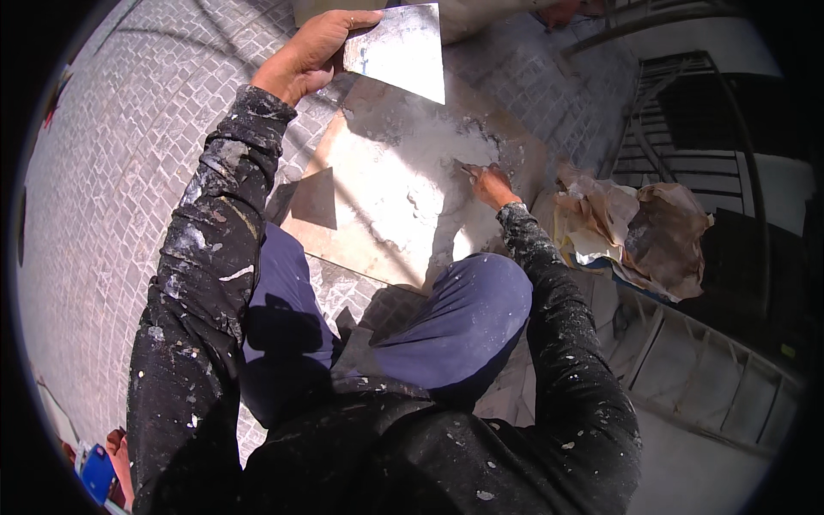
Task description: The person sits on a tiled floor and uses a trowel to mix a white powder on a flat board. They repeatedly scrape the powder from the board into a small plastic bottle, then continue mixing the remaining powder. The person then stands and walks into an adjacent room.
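At the top of the head view, my left hand (315, 55) grips the left edge of a flat, four-sided metal plate (405, 55), thumb on its face. Bright sun glares off the plate, held above a tan board (315, 225) on the ground. White powder (412, 167) and pale clumps are spread over much of that board. Low over the powder, my right hand (492, 185) is closed around what looks like a small hand tool (465, 168); only its tip shows. The plate's shadow falls across the board's left side.
Grey paving stones (122, 187) surround the board. Torn paper sacks (644, 232) lie to the right, beside a ladder (695, 367). Dark metal bars (682, 164) stand at the far right. A blue object (96, 473) shows at lower left. My knees (463, 309) flank the board's near edge.
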`<control>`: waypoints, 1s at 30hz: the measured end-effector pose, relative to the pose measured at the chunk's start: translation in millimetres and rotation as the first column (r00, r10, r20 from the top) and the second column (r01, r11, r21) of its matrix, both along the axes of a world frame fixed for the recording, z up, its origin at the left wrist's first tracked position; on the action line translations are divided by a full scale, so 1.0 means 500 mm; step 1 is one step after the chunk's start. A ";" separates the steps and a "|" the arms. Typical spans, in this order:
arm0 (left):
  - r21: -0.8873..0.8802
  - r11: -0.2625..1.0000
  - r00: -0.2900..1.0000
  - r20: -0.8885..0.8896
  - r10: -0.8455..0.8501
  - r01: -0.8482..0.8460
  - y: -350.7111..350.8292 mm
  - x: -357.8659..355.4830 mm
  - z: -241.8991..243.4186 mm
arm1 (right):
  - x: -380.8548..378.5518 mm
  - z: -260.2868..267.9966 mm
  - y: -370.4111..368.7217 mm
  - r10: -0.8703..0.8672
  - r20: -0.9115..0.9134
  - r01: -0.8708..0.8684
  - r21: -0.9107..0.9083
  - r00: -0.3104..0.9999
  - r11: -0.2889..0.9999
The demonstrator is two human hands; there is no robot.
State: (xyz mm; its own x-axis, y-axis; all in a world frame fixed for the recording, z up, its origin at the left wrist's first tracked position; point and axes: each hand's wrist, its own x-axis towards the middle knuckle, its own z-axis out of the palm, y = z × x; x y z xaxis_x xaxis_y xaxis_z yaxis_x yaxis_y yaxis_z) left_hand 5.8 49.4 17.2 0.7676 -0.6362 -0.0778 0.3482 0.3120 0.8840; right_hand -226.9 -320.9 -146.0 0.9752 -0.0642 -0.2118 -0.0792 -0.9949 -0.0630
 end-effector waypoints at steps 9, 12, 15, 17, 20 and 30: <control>0.039 0.999 1.000 -0.018 0.014 -0.013 -0.002 -0.002 0.006 | 0.022 0.015 0.017 -0.069 -0.142 0.087 0.121 0.987 0.989; 0.030 0.999 1.000 0.002 0.014 -0.014 0.000 0.004 -0.001 | 0.000 0.008 0.027 0.069 -0.161 -0.063 0.042 0.985 0.997; 0.028 0.999 1.000 -0.020 0.020 -0.019 0.001 0.014 -0.015 | -0.030 0.006 0.041 0.043 -0.170 -0.076 -0.191 0.985 0.979; -0.004 1.000 0.999 -0.047 0.013 -0.013 0.000 0.019 -0.025 | -0.047 0.012 0.051 0.315 -0.017 -0.316 -0.068 0.949 0.946; -0.038 0.999 0.999 -0.037 0.019 -0.020 -0.004 0.020 -0.033 | -0.056 0.036 0.059 0.516 0.020 -0.515 -0.027 0.857 0.857; 0.032 0.999 1.000 -0.016 0.022 -0.022 0.000 -0.004 0.003 | -0.021 0.064 0.084 0.720 0.086 -0.724 0.023 0.689 0.690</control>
State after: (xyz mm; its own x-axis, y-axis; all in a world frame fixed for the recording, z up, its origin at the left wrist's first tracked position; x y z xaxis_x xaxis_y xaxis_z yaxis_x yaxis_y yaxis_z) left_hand 3.7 49.6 18.7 0.7799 -0.6162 -0.1101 0.3559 0.2918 0.8878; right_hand -237.7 -278.8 -114.1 0.7273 0.6742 -0.1287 0.6681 -0.7383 -0.0922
